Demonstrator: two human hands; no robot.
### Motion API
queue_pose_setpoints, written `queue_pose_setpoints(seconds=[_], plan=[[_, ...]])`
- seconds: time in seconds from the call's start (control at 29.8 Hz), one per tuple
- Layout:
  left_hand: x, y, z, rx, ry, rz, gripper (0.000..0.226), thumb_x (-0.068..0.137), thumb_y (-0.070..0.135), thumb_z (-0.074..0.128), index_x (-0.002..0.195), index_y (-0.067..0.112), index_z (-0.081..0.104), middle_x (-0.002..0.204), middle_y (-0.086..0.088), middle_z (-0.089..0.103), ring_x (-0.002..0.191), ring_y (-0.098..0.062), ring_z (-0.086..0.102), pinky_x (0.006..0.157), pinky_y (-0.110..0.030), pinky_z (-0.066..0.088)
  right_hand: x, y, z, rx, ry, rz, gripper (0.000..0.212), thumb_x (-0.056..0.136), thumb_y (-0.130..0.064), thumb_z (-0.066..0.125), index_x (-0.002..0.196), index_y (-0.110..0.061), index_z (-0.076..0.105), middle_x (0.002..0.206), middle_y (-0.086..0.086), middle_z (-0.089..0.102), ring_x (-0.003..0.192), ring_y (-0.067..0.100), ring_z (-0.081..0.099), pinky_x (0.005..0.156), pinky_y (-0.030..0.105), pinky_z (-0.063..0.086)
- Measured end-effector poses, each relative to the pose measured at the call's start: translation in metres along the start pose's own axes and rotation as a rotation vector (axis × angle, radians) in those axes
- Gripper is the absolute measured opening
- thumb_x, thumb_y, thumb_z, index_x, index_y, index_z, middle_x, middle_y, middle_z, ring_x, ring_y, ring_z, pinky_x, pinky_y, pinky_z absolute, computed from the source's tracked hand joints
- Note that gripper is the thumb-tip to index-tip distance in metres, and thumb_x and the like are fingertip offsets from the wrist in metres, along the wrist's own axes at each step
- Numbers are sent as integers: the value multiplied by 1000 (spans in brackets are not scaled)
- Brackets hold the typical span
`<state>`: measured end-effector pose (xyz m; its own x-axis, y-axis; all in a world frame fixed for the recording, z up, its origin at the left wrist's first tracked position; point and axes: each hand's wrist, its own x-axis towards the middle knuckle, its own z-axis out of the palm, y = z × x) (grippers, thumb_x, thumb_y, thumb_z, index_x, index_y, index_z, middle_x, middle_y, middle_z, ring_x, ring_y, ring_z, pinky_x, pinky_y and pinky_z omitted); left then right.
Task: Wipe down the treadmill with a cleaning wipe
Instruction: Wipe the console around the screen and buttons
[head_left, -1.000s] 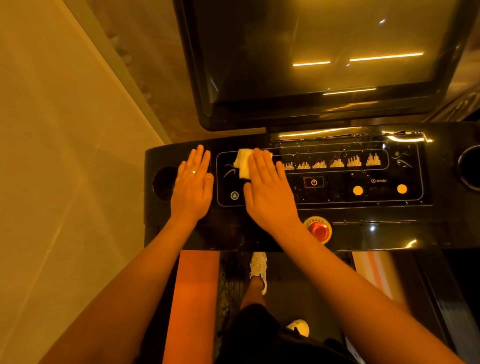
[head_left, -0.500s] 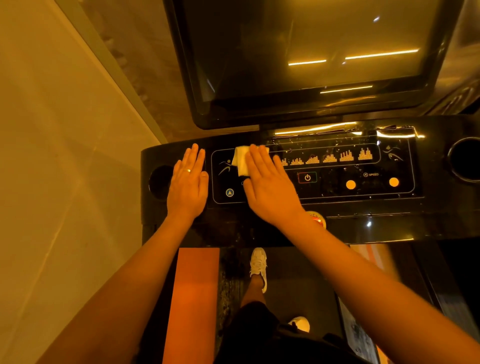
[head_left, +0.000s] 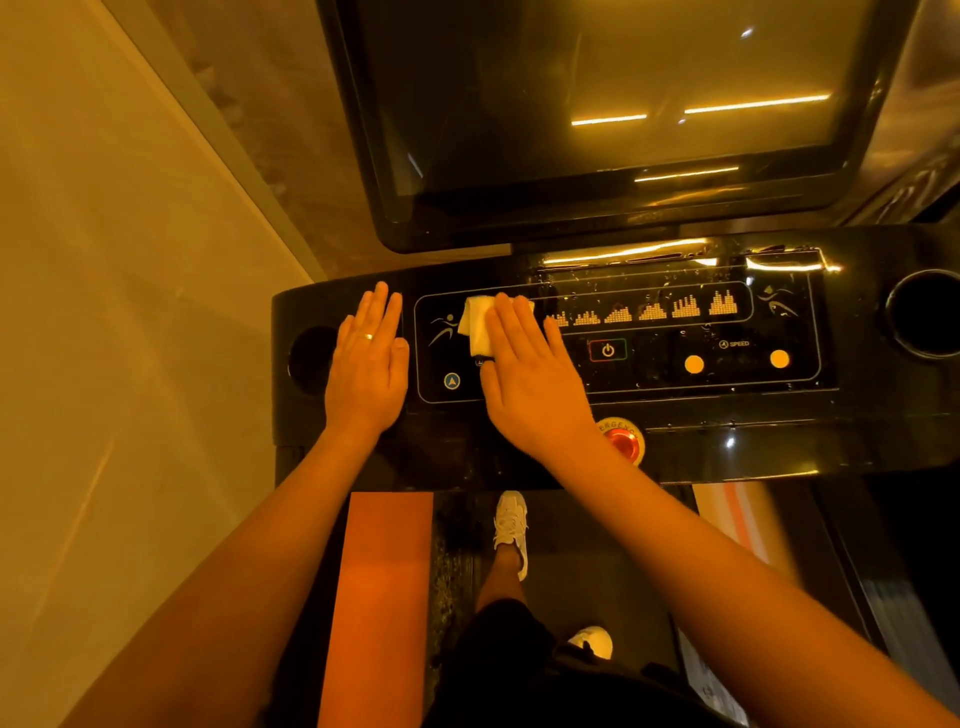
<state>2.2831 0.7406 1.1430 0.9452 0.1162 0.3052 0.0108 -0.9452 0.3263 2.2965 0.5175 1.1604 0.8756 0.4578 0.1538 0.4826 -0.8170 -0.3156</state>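
Two hands lay flat on the treadmill console (head_left: 727, 421). Far left, a cup holder (head_left: 305, 361). Just beside it was the left hand (head_left: 366, 364), fingers straight and together, palm resting on the glossy panel, holding nothing. Next over, the folded white wipe (head_left: 479, 326) sat at the control panel's left end, pinned under the straight fingers of the right hand (head_left: 530, 374). The wipe looked light, soft and limp, likely damp. Flat fingertip pressure should drive it best, since pinching would probably bunch it. Droplets showed further right, above the power button (head_left: 607, 351).
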Motion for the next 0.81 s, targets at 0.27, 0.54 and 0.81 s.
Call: queue_pose_setpoints(seconds=[0.27,0.54,0.81], plan=[[0,-1,0,-4,-9,0,52,107,24,32,158,16,26,167,-3,16,155,-16,8,125,-39,9,-25,-10,11,15,-49,31,65,104,-39,19,162,-13,9,169,5,1,156,21,-5,125,41,-4],[-1,-3,-1,3,-14,-2,52,108,24,31,158,14,26,167,-3,16,155,-17,9,125,-39,9,-53,-17,18,80,-32,39,63,104,-37,24,161,-11,13,169,7,5,156,21,-4,125,39,0],[10,20,-4,-57,-38,-126,50,109,26,31,156,8,30,166,-7,17,154,-20,11,117,-47,29,-70,-14,19,102,-74,22,63,104,-39,21,161,-15,9,169,3,-2,155,17,-9,123,36,-5]])
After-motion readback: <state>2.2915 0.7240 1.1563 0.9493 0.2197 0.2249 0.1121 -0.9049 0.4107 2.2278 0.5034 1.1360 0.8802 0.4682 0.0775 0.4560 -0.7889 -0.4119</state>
